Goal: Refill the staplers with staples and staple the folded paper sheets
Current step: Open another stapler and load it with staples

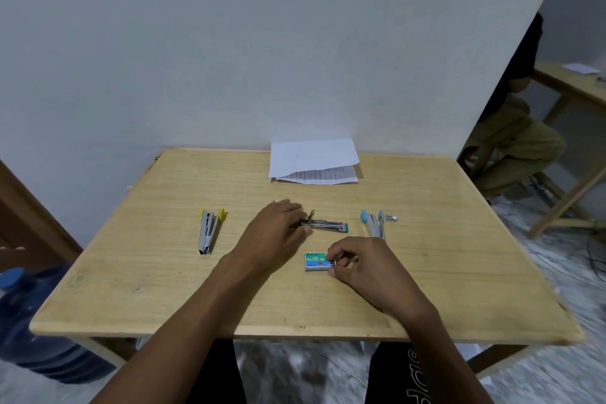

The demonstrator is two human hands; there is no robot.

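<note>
The left hand (275, 230) covers one end of the green stapler (329, 225), hiding its grip, while the right hand (359, 261) pinches the staple box (315, 261).

Wooden table (164, 272): yellow stapler (208, 231) left of the left hand (275, 233), green stapler (328, 225) at its fingertips, staple box (315, 261) at the right hand (364, 266), blue stapler (373, 225) and papers (313, 159) beyond.
</note>
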